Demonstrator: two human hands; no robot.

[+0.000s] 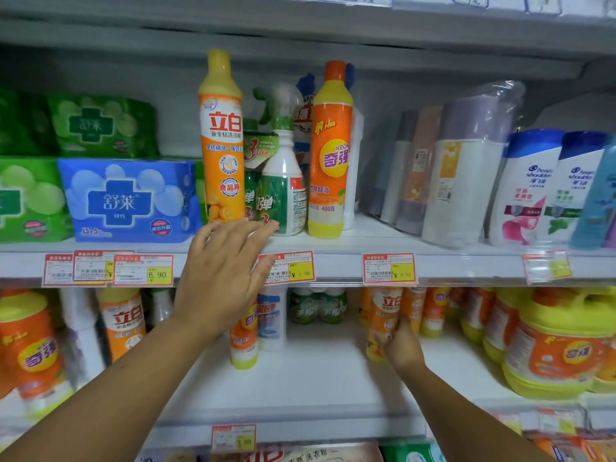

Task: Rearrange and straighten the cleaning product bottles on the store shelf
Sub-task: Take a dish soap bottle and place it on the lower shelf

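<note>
Right hand (398, 341), grip closed on an orange bottle (383, 320) on the lower shelf (310, 378). Left hand (223, 278), grip wide, spread just below the tall bottle (221, 138) above that shelf.

The tall orange bottle (221, 141) at centre reads 立白 and 食品用. The orange bottle (330, 151) right of it reads KEON, 奇强, 400克. The blue pack (128, 200) at left reads 舒莱. A price tag (143, 270) below shows 6.90. White bottles (530, 188) at right read head & shoulders.
</note>
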